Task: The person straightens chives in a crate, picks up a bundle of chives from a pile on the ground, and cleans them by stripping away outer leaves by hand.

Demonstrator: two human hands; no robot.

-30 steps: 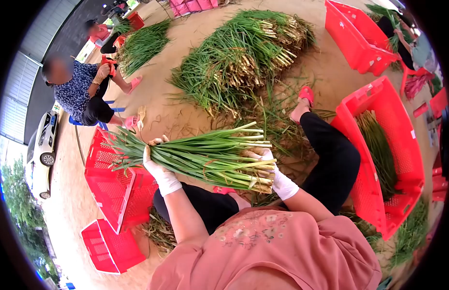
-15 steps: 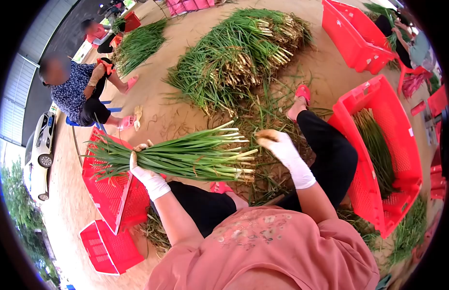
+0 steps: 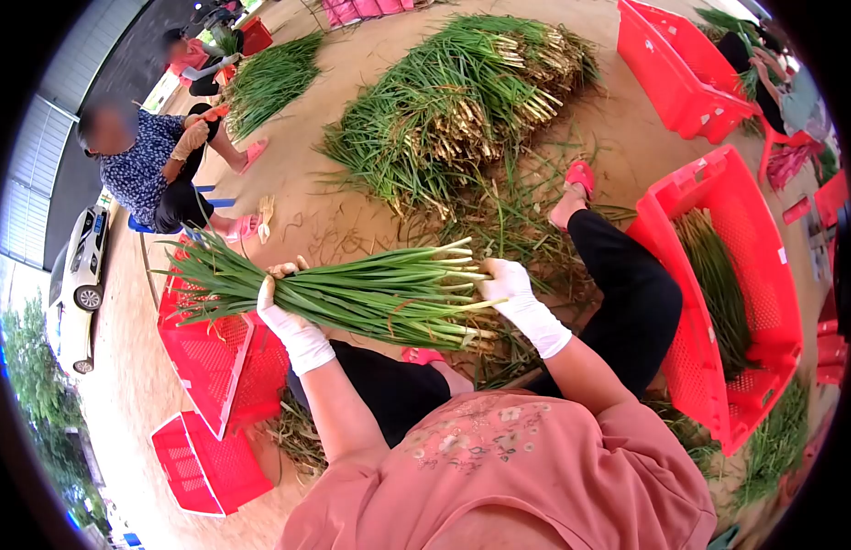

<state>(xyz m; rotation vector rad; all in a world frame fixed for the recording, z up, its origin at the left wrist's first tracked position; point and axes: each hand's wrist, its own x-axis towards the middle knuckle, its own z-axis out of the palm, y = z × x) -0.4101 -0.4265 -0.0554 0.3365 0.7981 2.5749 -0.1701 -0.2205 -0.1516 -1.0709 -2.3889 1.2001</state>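
Note:
A thick bundle of garlic chives (image 3: 370, 291), with long flat green leaves and pale stem ends, lies across in front of me above my lap. My left hand (image 3: 290, 316), in a white glove, is wrapped around the leafy part, its fingertips showing over the top edge. My right hand (image 3: 515, 291), also gloved in white, is at the pale stem ends on the right. Its fingers are bent in against several stems, partly hidden by them. Loose trimmings (image 3: 512, 229) lie on the ground past the bundle.
A big heap of garlic chives (image 3: 444, 119) lies ahead. At my right stands a red crate (image 3: 764, 275) with chives inside; another red crate (image 3: 673, 73) is farther back. Red crates (image 3: 205, 467) also stand at lower left. A seated co-worker (image 3: 150, 165) is at left, near a smaller heap (image 3: 274, 82).
My right hand has moved in from apart to the stem ends and closed on them. My left hand still holds the bundle, which has shifted slightly to the right.

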